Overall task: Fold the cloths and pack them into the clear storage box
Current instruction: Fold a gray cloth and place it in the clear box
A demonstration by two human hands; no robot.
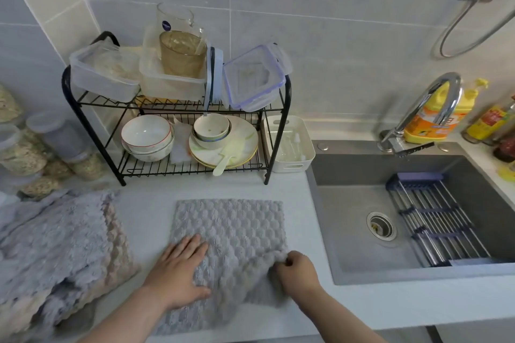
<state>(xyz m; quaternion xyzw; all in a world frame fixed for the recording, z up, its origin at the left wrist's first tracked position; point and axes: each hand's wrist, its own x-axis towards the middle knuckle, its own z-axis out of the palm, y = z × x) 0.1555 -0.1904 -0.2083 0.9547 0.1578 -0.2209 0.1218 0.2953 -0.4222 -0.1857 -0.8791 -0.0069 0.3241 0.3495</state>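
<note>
Grey textured cloth lying spread on the white worktop, in front of the black wire dish rack and left of the grey sink. The left hand rests flat on the cloth's near left part, its fingers straight and holding nothing. The right hand has its fingers curled, pinching the cloth's right edge, which is raised off the worktop in a soft fold. A heap of further cloths lies at far left, apart from the spread one. Clear plastic boxes stand on the rack's upper tier.
</note>
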